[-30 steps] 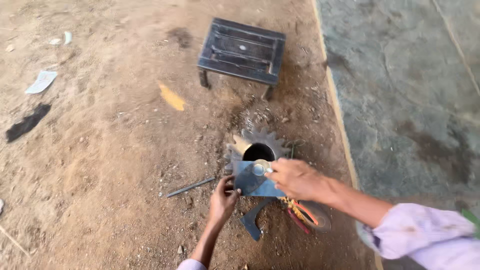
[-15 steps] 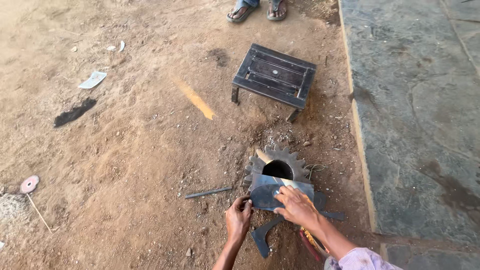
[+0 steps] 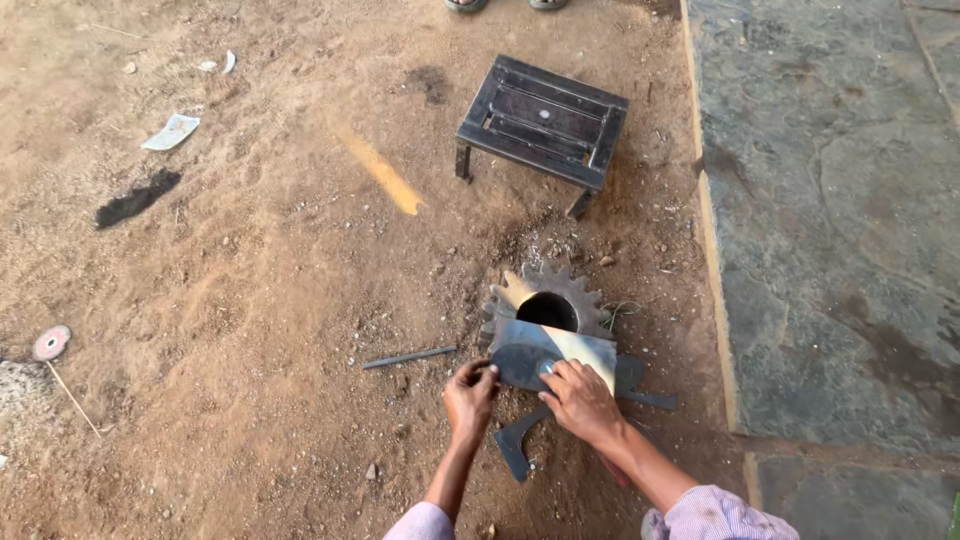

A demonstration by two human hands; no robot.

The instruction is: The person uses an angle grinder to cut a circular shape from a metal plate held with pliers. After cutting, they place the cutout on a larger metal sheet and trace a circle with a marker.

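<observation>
Head | hands on plate | gear, stool beyond

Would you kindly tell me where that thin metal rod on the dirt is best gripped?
Probably at the middle of the rod, pinched from above across its width. It lies flat and clear on the ground, left of the left hand, so neither end is raised to hook under.

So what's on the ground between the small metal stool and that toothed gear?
In the head view, only bare dirt with small pebbles lies between the metal stool and the gear.
</observation>
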